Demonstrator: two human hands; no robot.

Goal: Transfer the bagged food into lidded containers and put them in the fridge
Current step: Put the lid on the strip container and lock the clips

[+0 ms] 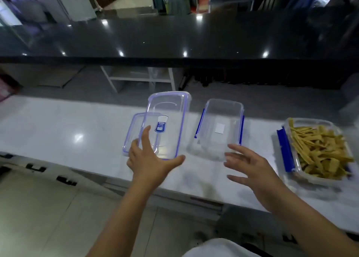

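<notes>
While the left hand holds a lid, the empty container lies between both hands — untouched.

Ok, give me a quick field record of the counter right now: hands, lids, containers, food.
left hand: holds the large clear lid, tilted up off the counter
small lid: lies on the white counter, partly under the large lid
right hand: open, beside the empty container, holding nothing
filled container: far right, yellow food strips inside, no lid on
</notes>
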